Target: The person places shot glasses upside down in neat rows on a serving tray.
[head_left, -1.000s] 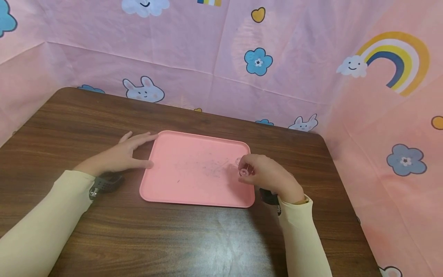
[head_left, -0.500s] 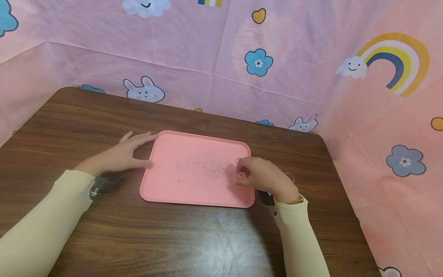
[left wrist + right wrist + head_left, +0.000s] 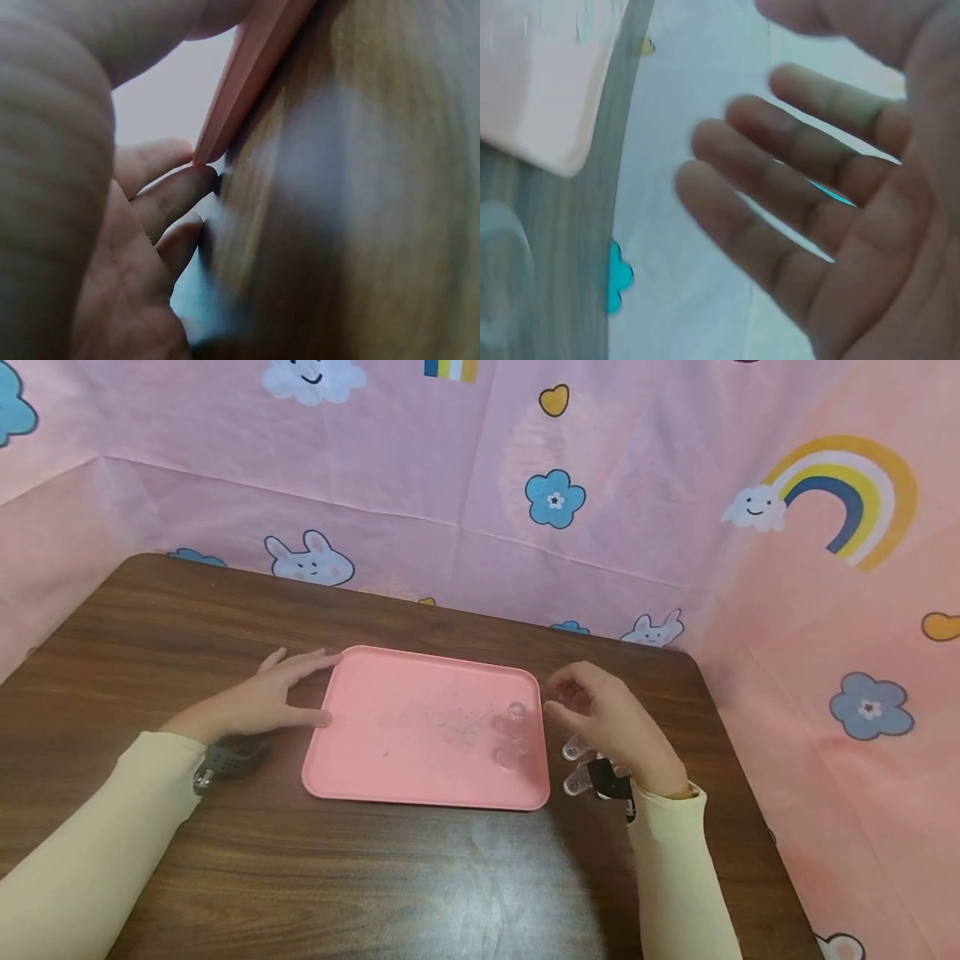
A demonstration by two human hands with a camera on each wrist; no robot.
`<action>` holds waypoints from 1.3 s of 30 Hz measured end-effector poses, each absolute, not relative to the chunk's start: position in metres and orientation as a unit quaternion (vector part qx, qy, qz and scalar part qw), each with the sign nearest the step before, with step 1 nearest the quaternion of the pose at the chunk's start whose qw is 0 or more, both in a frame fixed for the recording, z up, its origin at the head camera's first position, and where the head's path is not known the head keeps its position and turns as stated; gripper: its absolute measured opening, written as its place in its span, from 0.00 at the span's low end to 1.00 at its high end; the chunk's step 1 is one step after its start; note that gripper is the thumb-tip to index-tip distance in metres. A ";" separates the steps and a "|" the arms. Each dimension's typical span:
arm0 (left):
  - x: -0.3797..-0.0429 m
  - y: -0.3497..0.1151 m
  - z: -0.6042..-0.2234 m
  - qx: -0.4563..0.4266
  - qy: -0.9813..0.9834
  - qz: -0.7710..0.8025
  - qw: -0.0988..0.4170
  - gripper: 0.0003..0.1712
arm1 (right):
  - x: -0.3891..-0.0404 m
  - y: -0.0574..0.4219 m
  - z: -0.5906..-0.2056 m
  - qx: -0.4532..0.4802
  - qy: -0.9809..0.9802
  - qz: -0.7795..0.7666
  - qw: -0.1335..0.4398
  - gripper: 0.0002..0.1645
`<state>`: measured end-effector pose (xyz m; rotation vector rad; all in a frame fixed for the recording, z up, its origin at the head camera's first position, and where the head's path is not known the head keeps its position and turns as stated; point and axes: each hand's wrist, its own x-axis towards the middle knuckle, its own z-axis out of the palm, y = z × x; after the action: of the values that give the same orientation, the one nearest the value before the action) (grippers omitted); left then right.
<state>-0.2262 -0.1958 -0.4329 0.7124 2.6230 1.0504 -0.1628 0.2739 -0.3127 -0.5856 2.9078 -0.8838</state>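
A pink rectangular tray (image 3: 427, 727) lies on the wooden table. At its left end is my left hand (image 3: 251, 697), the thumb over the near-left rim and a fingertip at the far-left corner. In the left wrist view, several fingertips (image 3: 180, 195) meet the tray's edge (image 3: 240, 90). Two small clear pieces with round tops, one farther back (image 3: 517, 711) and one nearer (image 3: 519, 746), stand on the tray's right part. Just right of the tray hovers my right hand (image 3: 611, 718). The right wrist view shows its loosely bent fingers (image 3: 780, 172) holding nothing.
More clear pieces with rounded ends (image 3: 576, 747) lie on the table (image 3: 360, 877) right of the tray, partly hidden under my right hand and its black wrist strap (image 3: 609, 779). Pink printed cloth (image 3: 420, 468) hangs behind the table and along its sides.
My right hand has let go of a clear piece on the tray and moved right, off the tray. Clear pieces beside the tray now show. My left hand has stayed at the rim.
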 end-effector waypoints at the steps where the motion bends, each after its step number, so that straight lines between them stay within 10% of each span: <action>1: -0.226 -0.196 -0.433 0.241 0.894 0.359 0.114 0.55 | -0.163 0.279 -0.310 -0.182 0.939 -0.292 0.017 0.18; 10: -0.225 -0.195 -0.431 0.240 0.893 0.361 0.121 0.55 | -0.176 0.341 -0.297 -0.154 0.954 -0.257 0.011 0.27; 18: -0.224 -0.197 -0.432 0.234 0.894 0.360 0.127 0.56 | -0.167 0.375 -0.309 -0.134 0.958 -0.223 0.124 0.32; 39: -0.225 -0.196 -0.435 0.246 0.894 0.356 0.115 0.55 | -0.164 0.359 -0.348 -0.152 0.935 -0.268 0.176 0.25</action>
<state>-0.2254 -0.1965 -0.4350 0.7222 2.6194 1.0434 -0.1635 0.3590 -0.3483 -0.4300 2.6474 -0.7596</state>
